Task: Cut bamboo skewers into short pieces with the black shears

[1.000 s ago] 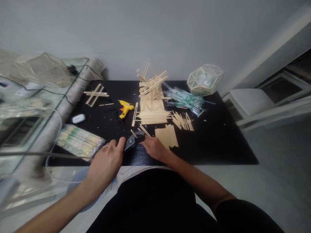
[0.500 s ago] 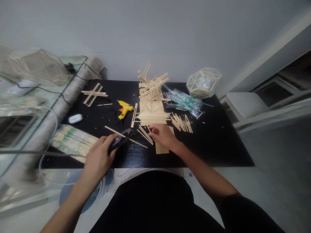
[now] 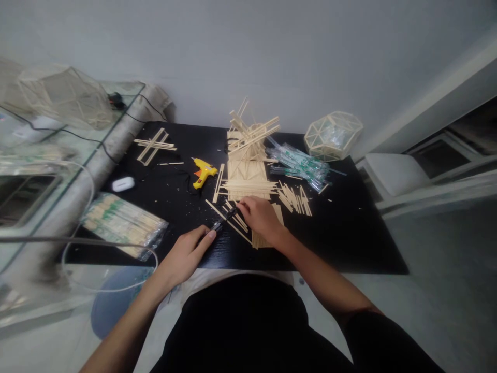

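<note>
My left hand [image 3: 190, 255] is wrapped round the dark handles of pruning shears [image 3: 220, 224], whose head points up and right over the sticks. A long thin wooden stick [image 3: 243, 234] lies slanting beneath the shears, beside several shorter loose sticks [image 3: 241, 221]. Just past the shears' tip, my right hand [image 3: 261, 216] is closed in a pinch, its fingertips low over the stick ends. What is between those fingertips is too small to make out. Under and behind the right hand lies a flat row of cut sticks [image 3: 264, 242], partly covered by it.
On the black table [image 3: 349, 233] stands a stick structure [image 3: 252, 137] on a pile of sticks. A yellow glue gun [image 3: 204, 172], a white case [image 3: 123, 184], packaged sticks [image 3: 124, 220], plastic wrappers [image 3: 298, 163] and a polyhedron frame [image 3: 334, 135] surround it. A blue bucket [image 3: 112, 305] stands below.
The right hand has left the shears' head and moved right to the sticks. The shears swung down, then back toward the right hand. A long stick now lies beside the shorter ones.
</note>
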`<state>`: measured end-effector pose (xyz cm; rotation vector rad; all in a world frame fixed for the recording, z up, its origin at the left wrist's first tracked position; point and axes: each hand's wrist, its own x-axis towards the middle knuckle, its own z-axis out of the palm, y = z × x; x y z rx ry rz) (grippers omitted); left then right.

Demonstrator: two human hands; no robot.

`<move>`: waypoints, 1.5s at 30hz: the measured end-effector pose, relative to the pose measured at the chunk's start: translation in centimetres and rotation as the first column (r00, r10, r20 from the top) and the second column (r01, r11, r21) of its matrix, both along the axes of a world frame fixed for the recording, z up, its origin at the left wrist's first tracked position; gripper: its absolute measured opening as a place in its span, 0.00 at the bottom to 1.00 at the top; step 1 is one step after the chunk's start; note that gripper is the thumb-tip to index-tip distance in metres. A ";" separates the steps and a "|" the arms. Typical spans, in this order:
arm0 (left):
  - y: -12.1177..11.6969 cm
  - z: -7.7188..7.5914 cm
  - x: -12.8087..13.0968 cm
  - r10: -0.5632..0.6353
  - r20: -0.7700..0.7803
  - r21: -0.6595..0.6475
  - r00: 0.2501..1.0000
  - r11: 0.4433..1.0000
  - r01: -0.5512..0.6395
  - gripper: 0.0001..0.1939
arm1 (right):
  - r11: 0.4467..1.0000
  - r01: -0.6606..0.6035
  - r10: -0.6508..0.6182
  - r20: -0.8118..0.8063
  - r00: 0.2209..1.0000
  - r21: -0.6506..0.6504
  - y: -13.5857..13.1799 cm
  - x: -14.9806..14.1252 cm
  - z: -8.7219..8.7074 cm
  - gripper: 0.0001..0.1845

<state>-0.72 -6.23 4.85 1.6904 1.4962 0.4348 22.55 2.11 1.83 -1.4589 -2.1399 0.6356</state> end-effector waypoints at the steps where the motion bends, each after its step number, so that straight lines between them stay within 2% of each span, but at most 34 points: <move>1: 0.0 -0.1 0.1 -0.006 0.007 0.005 1.000 1.000 0.006 0.26 | 1.000 -0.012 0.012 -0.085 0.996 0.003 -0.6 0.2 0.3 0.12; 2: 0.1 -0.2 0.3 -0.012 0.011 0.008 1.000 1.000 0.012 0.26 | 0.999 -0.033 0.027 -0.182 0.983 -0.028 -1.3 0.3 0.6 0.13; 4: 0.1 -0.5 0.7 -0.019 0.009 0.001 1.000 1.000 0.019 0.26 | 0.980 -0.085 0.015 -0.359 0.933 -0.180 -2.9 0.6 1.2 0.15; 6: 0.2 -0.7 1.3 -0.031 -0.007 -0.007 1.000 1.000 0.031 0.26 | 0.928 -0.151 -0.034 -0.482 0.875 -0.340 -4.3 0.8 1.4 0.13; 7: 0.3 -0.7 1.6 -0.040 -0.017 -0.006 0.999 0.999 0.040 0.26 | 0.912 -0.160 -0.062 -0.512 0.856 -0.377 -4.9 0.8 1.5 0.12; 10: 0.6 -0.7 2.6 -0.078 -0.051 0.014 0.996 0.997 0.079 0.25 | 0.936 -0.088 -0.107 -0.514 0.851 -0.342 -6.0 0.9 1.3 0.09; 13: 1.0 -0.7 3.6 -0.095 -0.101 0.021 0.990 0.995 0.098 0.26 | 0.968 0.005 -0.130 -0.484 0.865 -0.252 -6.4 0.8 0.9 0.12; 17: 1.2 -1.0 4.2 -0.105 -0.133 0.005 0.986 0.994 0.107 0.26 | 0.973 0.063 -0.165 -0.474 0.865 -0.222 -6.6 0.9 0.4 0.15; 21: 1.2 -1.2 4.4 -0.108 -0.134 0.014 0.985 0.994 0.110 0.26 | 0.970 0.065 -0.176 -0.488 0.855 -0.235 -6.7 1.3 0.0 0.17; 25: 1.0 -0.9 4.4 -0.126 -0.142 0.034 0.982 0.991 0.132 0.25 | 0.944 -0.015 -0.184 -0.562 0.806 -0.331 -6.3 2.0 0.0 0.20; 28: 0.8 -0.7 4.5 -0.146 -0.127 0.043 0.981 0.987 0.152 0.24 | 0.886 -0.131 -0.211 -0.640 0.739 -0.444 -6.0 2.5 0.4 0.21; 32: 0.9 -0.3 4.4 -0.177 -0.087 0.062 0.980 0.981 0.182 0.23 | 0.743 -0.307 -0.324 -0.721 0.613 -0.595 -5.8 3.1 1.3 0.24; 35: 1.1 -0.2 4.3 -0.225 -0.044 0.106 0.973 0.968 0.228 0.21 | 0.634 -0.444 -0.384 -0.756 0.530 -0.633 -5.7 3.5 1.6 0.24; 37: 1.3 -0.2 4.2 -0.254 -0.038 0.144 0.966 0.956 0.257 0.20 | 0.581 -0.508 -0.405 -0.768 0.496 -0.635 -5.6 3.8 1.8 0.23; 40: 1.5 -0.2 4.1 -0.276 -0.049 0.177 0.960 0.944 0.280 0.19 | 0.547 -0.548 -0.422 -0.774 0.471 -0.632 -5.4 4.0 1.8 0.23; 45: 1.7 -0.4 4.2 -0.263 -0.100 0.142 0.960 0.951 0.275 0.19 | 0.545 -0.542 -0.447 -0.768 0.458 -0.640 -5.4 3.8 1.5 0.24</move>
